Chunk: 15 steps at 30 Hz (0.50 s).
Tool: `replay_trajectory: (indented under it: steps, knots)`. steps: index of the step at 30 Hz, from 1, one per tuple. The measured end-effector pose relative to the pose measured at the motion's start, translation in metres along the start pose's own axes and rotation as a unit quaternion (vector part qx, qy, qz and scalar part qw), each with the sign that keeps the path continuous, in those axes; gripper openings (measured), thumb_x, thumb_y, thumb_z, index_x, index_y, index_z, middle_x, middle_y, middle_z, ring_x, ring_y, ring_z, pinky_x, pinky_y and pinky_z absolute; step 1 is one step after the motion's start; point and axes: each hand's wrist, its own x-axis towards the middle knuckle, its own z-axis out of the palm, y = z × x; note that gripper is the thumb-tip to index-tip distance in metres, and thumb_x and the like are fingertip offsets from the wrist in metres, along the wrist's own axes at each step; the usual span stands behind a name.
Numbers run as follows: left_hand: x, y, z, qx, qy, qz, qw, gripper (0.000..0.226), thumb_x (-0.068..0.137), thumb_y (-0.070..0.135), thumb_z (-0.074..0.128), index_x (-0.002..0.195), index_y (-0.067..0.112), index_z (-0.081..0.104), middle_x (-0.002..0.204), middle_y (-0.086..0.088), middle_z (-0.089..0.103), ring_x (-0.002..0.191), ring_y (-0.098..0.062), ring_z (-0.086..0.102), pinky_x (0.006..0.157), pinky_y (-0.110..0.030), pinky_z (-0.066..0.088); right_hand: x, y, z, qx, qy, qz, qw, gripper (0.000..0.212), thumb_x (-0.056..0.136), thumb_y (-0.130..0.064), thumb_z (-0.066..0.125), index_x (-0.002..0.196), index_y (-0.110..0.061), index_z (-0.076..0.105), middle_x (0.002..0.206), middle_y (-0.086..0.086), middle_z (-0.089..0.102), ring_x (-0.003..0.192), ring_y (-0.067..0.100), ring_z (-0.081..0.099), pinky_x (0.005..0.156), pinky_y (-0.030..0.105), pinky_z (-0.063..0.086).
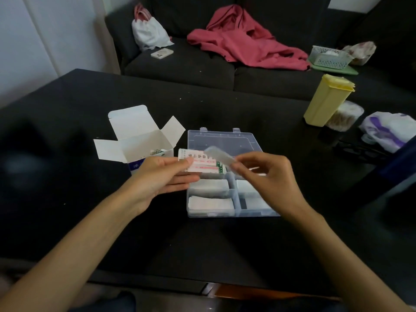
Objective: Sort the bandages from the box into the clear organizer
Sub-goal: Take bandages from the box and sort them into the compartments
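Observation:
A white cardboard box (144, 140) with open flaps stands on the black table, left of the clear organizer (225, 140). My left hand (164, 176) pinches a stack of wrapped bandages (202, 163) with red print, held above the organizer's back left corner. My right hand (267, 176) pinches a single pale bandage strip (218, 155), blurred, just above that stack. The organizer's lid lies open behind it. White bandages (210, 204) fill its front compartments.
A yellow container (326, 100), a jar of cotton swabs (344, 117) and a purple-and-white packet (389, 129) stand at the table's right. Behind the table is a dark sofa with a red garment (245, 39), a white bag (148, 32), a phone (162, 52) and a basket (329, 57).

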Motion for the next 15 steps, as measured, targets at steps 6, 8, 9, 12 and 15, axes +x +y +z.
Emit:
replay_trajectory:
  steps: [6, 8, 9, 12, 15]
  knots:
    - [0.001, 0.0, -0.001, 0.077, 0.065, 0.058, 0.993, 0.017, 0.086, 0.02, 0.064, 0.102, 0.017, 0.069, 0.089, 0.006, 0.072, 0.079, -0.006, 0.071, 0.062, -0.019, 0.057, 0.006, 0.007, -0.009, 0.086, -0.116, 0.199, 0.969, 0.014, 0.079, -0.017, 0.07, 0.09, -0.024, 0.065, 0.077, -0.009, 0.07, 0.065, 0.004, 0.068, 0.054, 0.013, 0.05]
    - [0.001, 0.0, 0.0, 0.077, 0.081, 0.072, 0.991, 0.019, 0.087, 0.02, 0.064, 0.105, 0.017, 0.068, 0.084, 0.011, 0.072, 0.077, -0.004, 0.07, 0.062, -0.018, 0.057, 0.006, 0.01, -0.01, 0.081, -0.134, 0.223, 0.962, 0.009, 0.08, -0.018, 0.069, 0.086, -0.023, 0.065, 0.07, -0.012, 0.07, 0.062, 0.001, 0.066, 0.052, 0.011, 0.046]
    - [0.001, 0.0, 0.0, 0.073, 0.09, 0.079, 0.99, 0.021, 0.087, 0.021, 0.063, 0.107, 0.017, 0.067, 0.084, 0.011, 0.071, 0.077, -0.003, 0.07, 0.061, -0.017, 0.057, 0.007, 0.011, -0.01, 0.077, -0.138, 0.225, 0.962, 0.007, 0.08, -0.019, 0.069, 0.084, -0.023, 0.065, 0.066, -0.014, 0.069, 0.061, 0.0, 0.066, 0.051, 0.009, 0.045]
    - [0.002, 0.002, 0.0, 0.06, 0.118, 0.091, 0.987, 0.026, 0.087, 0.021, 0.063, 0.113, 0.016, 0.066, 0.088, 0.011, 0.07, 0.076, -0.001, 0.07, 0.06, -0.015, 0.056, 0.006, 0.01, -0.006, 0.049, -0.162, 0.219, 0.961, 0.004, 0.081, -0.022, 0.068, 0.081, -0.026, 0.067, 0.071, -0.013, 0.07, 0.065, -0.001, 0.066, 0.059, 0.011, 0.048]
    - [0.002, 0.002, 0.0, 0.053, 0.126, 0.093, 0.986, 0.027, 0.087, 0.022, 0.062, 0.114, 0.016, 0.065, 0.087, 0.013, 0.068, 0.076, 0.0, 0.069, 0.058, -0.014, 0.055, 0.005, 0.009, 0.005, 0.012, -0.181, 0.212, 0.96, 0.003, 0.081, -0.023, 0.07, 0.084, -0.025, 0.071, 0.082, -0.01, 0.071, 0.072, 0.0, 0.067, 0.063, 0.01, 0.051]
